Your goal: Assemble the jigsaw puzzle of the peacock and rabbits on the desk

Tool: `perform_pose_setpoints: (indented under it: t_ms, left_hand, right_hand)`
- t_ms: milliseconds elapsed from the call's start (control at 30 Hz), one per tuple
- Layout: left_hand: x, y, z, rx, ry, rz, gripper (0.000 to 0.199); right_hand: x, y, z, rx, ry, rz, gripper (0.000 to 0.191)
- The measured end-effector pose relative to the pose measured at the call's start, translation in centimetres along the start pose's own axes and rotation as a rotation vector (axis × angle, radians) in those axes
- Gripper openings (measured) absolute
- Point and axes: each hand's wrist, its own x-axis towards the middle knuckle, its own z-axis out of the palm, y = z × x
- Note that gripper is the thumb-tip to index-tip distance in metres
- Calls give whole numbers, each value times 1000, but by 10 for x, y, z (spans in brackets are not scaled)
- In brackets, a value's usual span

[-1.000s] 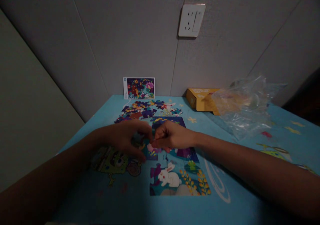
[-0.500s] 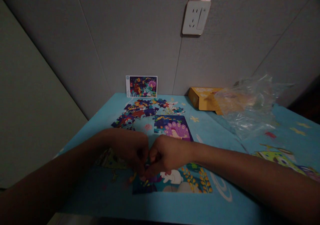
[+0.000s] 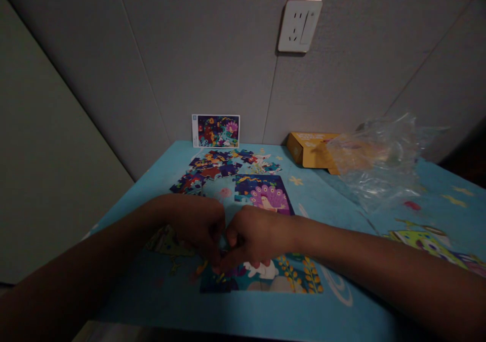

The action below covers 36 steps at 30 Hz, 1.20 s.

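Note:
My left hand [image 3: 199,225] and my right hand [image 3: 252,236] meet at the lower left corner of a partly joined jigsaw puzzle [image 3: 271,280]. The fingers of both are closed in a pinch, with the fingertips together on a dark puzzle piece [image 3: 214,283] at that corner. A slight step shows along the bottom edge between this piece and the section beside it. The puzzle's upper part shows a purple peacock [image 3: 269,196], and a white animal lies partly under my right fingers. My hands hide the puzzle's middle left.
Several loose puzzle pieces [image 3: 212,170] lie behind my hands on the blue patterned tablecloth [image 3: 322,205]. A picture card [image 3: 216,131] leans against the wall. At the back right are a yellow box [image 3: 313,150] and a crumpled clear plastic bag [image 3: 387,165]. A socket [image 3: 299,26] is on the wall.
The corner piece has shifted slightly under my fingertips, and its bottom edge now shows a small offset from the neighbouring section. My right fingers sit a little lower over the white animal.

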Motion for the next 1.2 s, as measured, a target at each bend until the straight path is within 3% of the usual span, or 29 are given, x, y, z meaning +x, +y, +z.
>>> perform_pose_setpoints:
  t_ms: [133,300,400,667,833,1033,1133,1200]
  left_hand:
    - [1,-2,0,69,92,-21,38]
    - [4,-6,1,46,77,2,37]
    - [5,-7,1,30,57,14,39]
    - [1,-1,0,12,51,-35,41]
    - [-1,2,0,20,53,14,39]
    - [1,11,5,95,32,65,37]
    - [2,12,5,91,42,76,39]
    - [3,10,6,91,64,100,41]
  right_hand:
    - [-1,-4,0,-214,108,-41,46]
    - [-5,-9,-3,-295,100,-26,51]
    - [-12,-15,-1,-429,157,-32,52]
    - [-28,-27,15,-558,214,82,34]
    - [-31,-34,29,-669,229,88,19]
    - [-24,-30,68,-635,302,140,17]
    - [-17,-13,105,-624,409,105,21]
    - [-8,3,135,-638,506,-2,19]
